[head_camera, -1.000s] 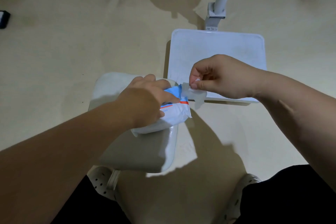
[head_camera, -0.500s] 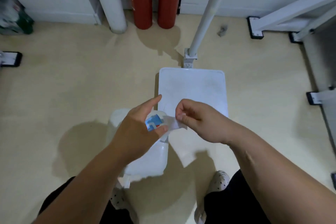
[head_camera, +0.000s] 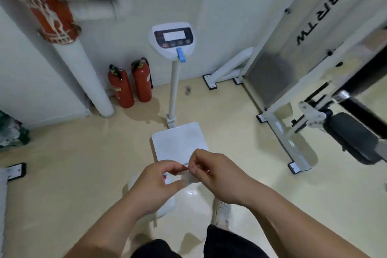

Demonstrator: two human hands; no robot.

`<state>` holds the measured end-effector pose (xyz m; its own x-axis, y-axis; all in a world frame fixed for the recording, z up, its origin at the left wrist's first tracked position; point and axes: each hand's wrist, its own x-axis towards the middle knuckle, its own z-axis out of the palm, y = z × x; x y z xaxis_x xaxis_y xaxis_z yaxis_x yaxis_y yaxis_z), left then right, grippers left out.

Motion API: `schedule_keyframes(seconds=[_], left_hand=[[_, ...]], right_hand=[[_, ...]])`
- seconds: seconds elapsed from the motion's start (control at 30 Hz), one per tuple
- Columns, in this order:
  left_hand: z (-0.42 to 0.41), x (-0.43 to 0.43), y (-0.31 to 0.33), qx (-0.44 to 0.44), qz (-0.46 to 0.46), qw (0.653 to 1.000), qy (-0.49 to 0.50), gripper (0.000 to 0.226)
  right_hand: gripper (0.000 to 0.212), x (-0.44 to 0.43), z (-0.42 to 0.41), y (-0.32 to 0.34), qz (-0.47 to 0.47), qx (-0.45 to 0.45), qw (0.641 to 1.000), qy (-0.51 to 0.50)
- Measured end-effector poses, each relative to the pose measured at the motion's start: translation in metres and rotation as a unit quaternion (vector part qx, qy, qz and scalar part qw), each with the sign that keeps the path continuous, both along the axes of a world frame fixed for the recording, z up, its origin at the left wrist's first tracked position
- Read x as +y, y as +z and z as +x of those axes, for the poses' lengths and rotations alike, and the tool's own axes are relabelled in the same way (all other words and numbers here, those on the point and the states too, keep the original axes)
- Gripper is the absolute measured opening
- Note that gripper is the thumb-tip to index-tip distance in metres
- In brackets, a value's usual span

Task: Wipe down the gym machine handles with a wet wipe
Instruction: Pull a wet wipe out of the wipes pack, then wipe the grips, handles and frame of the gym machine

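Wet wipe, thin white sheet [head_camera: 189, 180], pinched at near centre by fingers of right hand [head_camera: 211, 176]; left hand [head_camera: 155, 186] fingers curl round blue-and-white wipe packet [head_camera: 167, 178] just left; white-framed gym machine [head_camera: 276, 130] lies far right.

The left hand [head_camera: 155, 184] has curled closed round the wipe pack [head_camera: 167, 177].

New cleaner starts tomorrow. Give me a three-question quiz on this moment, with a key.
1. True or false: the right hand pinches a wet wipe.
2. How many red fire extinguishers stand against the wall?
3. The left hand holds: A the wipe pack; B a dumbbell; C nothing.
Key: 1 true; 2 two; 3 A.
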<state>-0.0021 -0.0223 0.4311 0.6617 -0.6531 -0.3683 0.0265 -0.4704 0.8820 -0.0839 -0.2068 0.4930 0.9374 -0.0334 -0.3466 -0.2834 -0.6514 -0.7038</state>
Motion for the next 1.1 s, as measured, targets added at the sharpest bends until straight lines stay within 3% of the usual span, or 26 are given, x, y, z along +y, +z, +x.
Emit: schedule_keyframes(seconds=[0.13,0.33,0.7,0.9,1.1], left_hand=[[-0.010,-0.021,0.045,-0.044,-0.002,0.997,-0.059,0.020],[-0.054,-0.070,0.090,-0.127,-0.059,0.989,-0.040,0.022],[-0.220,-0.175,0.116,-0.055,-0.101,0.993,-0.017,0.012],[-0.283,-0.220,0.124,0.010,-0.128,0.991,-0.034,0.009],[-0.298,-0.259,0.135,0.041,-0.139,0.988,-0.046,0.009]], right_hand=[[0.013,-0.002,-0.042,0.043,-0.003,-0.034,0.996,-0.084],[0.017,-0.026,-0.112,0.066,-0.027,-0.107,0.963,-0.245],[0.005,-0.091,-0.274,0.053,0.100,-0.218,0.908,-0.345],[0.020,-0.124,-0.332,0.042,0.149,-0.240,0.877,-0.390],[0.025,-0.154,-0.343,0.038,0.139,-0.275,0.850,-0.427]])
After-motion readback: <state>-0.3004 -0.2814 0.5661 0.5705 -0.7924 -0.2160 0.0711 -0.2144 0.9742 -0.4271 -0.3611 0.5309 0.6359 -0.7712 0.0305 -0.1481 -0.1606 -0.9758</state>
